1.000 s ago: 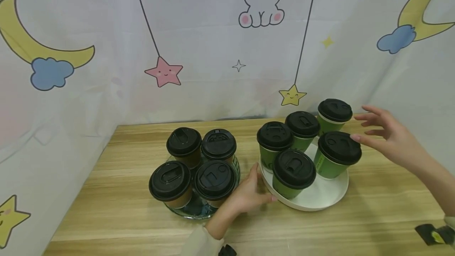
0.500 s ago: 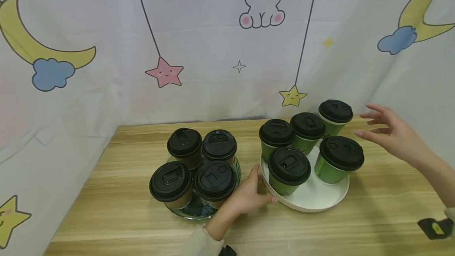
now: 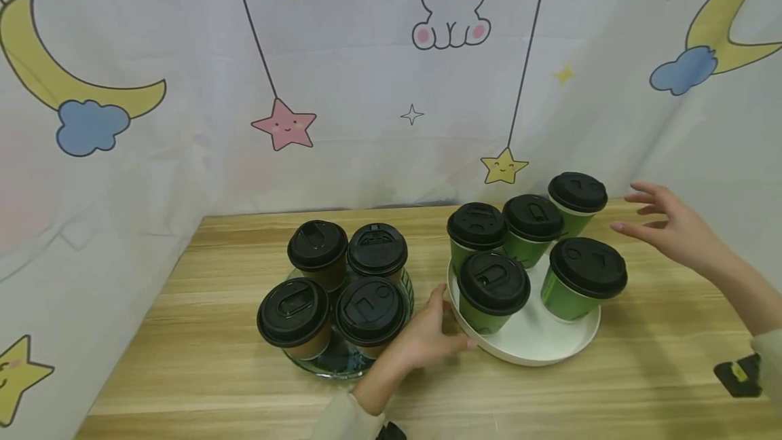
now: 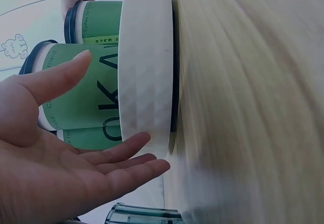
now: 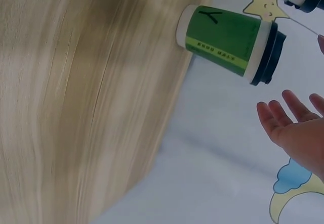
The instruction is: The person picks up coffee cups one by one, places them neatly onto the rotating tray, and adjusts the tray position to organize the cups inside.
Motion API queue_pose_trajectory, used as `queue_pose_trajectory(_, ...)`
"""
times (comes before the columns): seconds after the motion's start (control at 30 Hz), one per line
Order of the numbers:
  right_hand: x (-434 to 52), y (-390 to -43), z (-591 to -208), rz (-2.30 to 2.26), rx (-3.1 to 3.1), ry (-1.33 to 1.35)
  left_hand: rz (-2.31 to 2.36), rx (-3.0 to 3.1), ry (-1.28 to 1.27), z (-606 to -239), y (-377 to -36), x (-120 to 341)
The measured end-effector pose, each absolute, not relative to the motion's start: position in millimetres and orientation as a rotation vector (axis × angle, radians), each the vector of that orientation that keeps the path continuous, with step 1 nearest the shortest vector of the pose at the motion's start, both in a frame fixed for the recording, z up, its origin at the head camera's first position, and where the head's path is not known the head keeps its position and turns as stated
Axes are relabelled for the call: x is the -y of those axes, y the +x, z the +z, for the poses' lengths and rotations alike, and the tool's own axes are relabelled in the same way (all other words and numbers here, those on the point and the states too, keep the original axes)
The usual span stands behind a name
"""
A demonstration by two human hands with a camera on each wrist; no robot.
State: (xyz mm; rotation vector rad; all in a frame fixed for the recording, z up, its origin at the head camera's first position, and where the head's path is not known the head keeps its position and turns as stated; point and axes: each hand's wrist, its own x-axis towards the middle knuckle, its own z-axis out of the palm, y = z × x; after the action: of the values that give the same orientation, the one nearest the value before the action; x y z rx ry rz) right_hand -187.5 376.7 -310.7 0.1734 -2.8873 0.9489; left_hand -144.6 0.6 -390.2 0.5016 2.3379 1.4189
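On the bench (image 3: 201,331) a glass tray (image 3: 332,362) with four lidded cups sits left of a round plate (image 3: 550,345) bearing four cups, with a fifth cup (image 3: 575,202) behind it. The left hand (image 3: 424,338) rests between tray and plate, touching the plate's rim; the right hand (image 3: 675,229) hovers right of the cups.

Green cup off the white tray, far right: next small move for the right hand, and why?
Probably bring the right hand in to grip the green cup on the table behind the white tray. The hand hovers open beside it, touching nothing; the left hand already rests on the tray's rim.
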Motion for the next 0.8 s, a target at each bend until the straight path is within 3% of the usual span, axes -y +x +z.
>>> queue_pose_trajectory(0.8, -386.3, -223.4, -329.8, 0.925, 2.984, 0.155, 1.397, -2.329, 0.51, -388.0, -143.5, -0.7)
